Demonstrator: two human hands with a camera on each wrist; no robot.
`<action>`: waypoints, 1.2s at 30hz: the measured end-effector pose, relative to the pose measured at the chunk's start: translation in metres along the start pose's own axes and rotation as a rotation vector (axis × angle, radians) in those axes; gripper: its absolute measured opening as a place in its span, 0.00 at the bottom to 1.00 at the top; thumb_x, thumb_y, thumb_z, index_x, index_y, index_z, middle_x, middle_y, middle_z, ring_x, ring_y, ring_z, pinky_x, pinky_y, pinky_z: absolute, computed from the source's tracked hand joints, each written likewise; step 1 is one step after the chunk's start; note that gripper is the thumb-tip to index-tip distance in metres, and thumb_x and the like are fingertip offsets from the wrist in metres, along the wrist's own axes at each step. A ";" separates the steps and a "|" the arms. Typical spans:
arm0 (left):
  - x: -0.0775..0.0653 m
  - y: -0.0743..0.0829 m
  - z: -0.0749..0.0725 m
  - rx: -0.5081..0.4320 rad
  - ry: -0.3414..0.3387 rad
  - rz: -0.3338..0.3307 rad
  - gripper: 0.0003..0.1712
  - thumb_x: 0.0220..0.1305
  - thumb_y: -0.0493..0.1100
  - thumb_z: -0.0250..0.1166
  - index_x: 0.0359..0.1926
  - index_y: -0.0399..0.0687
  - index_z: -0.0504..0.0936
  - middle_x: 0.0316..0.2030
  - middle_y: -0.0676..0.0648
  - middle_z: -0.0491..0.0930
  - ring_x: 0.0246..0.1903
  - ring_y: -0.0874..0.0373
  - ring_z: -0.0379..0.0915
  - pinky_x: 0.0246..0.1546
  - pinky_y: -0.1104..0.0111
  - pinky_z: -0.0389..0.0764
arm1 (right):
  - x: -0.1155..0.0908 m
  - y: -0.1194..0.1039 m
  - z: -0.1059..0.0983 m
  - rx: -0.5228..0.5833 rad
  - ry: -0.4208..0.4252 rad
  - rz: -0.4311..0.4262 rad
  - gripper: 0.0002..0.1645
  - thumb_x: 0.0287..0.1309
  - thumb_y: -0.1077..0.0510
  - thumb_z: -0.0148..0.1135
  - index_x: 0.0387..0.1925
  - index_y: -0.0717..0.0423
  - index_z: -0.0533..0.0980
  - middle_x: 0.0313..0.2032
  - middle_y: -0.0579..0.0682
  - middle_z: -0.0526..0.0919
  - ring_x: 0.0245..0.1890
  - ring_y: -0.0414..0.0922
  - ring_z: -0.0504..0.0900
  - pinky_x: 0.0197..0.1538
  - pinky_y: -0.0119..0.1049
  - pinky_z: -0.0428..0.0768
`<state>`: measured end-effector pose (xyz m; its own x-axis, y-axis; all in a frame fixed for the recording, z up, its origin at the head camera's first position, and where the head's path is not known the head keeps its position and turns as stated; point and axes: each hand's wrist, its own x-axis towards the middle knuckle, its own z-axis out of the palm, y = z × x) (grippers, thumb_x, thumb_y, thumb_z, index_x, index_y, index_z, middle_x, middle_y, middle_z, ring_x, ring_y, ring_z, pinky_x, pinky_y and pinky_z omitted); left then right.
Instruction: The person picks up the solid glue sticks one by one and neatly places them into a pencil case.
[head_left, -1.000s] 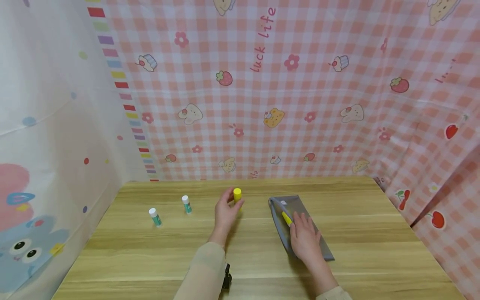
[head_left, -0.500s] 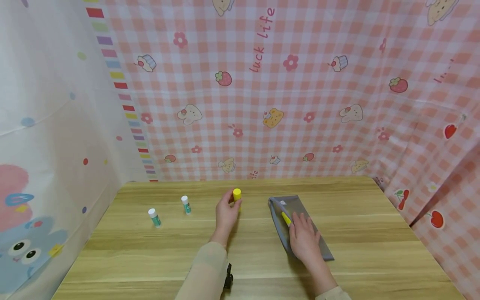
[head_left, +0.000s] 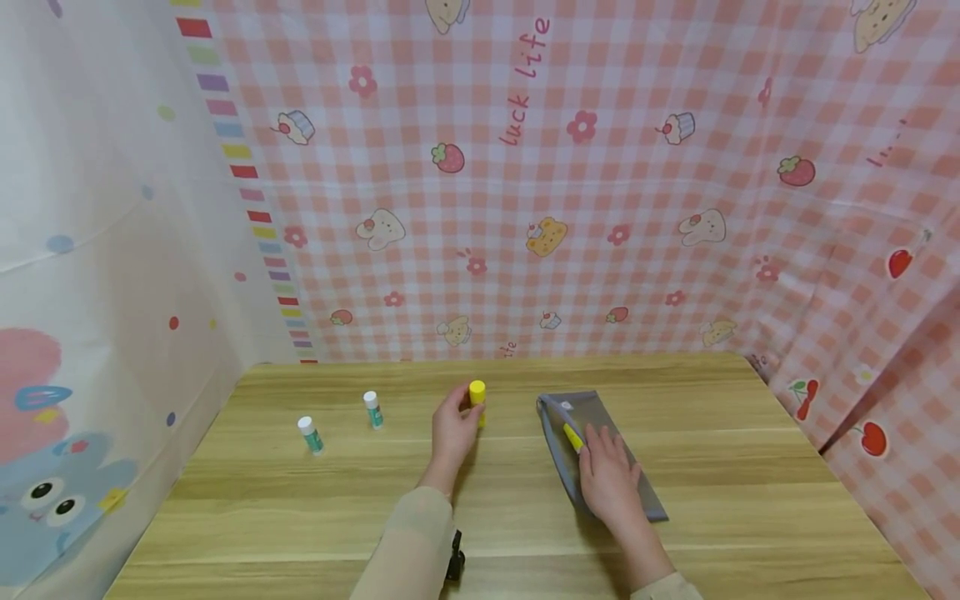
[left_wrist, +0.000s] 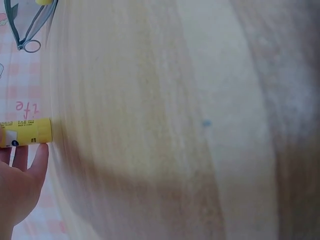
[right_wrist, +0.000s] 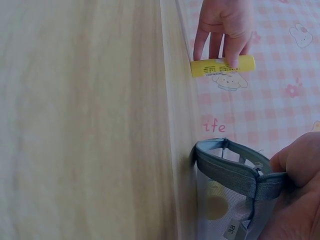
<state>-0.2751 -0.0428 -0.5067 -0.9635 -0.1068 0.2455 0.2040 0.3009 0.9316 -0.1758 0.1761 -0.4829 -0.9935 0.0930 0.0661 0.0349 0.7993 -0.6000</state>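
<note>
Pinching yellow tube (left_wrist: 27,132): left fingers (left_wrist: 39,162) | straight on gray pouch (head_left: 597,410): right fingers (head_left: 603,448)

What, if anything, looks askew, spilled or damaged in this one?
Nothing stands out: both green sticks stand upright, the held yellow stick is upright too, and the open pouch shows no visible damage. I see no spill.
</note>
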 end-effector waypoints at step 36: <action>-0.022 0.023 0.032 -0.281 -0.156 -0.182 0.17 0.61 0.28 0.66 0.52 0.28 0.79 0.37 0.39 0.80 0.33 0.55 0.78 0.32 0.56 0.87 | -0.001 0.000 0.000 0.013 -0.012 0.002 0.28 0.75 0.58 0.40 0.70 0.69 0.60 0.69 0.74 0.55 0.70 0.73 0.48 0.62 0.80 0.43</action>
<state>-0.2551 -0.0033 -0.4990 -0.9988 0.0176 0.0455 0.0458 0.0160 0.9988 -0.1748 0.1761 -0.4832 -0.9946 0.0871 0.0558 0.0351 0.7915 -0.6102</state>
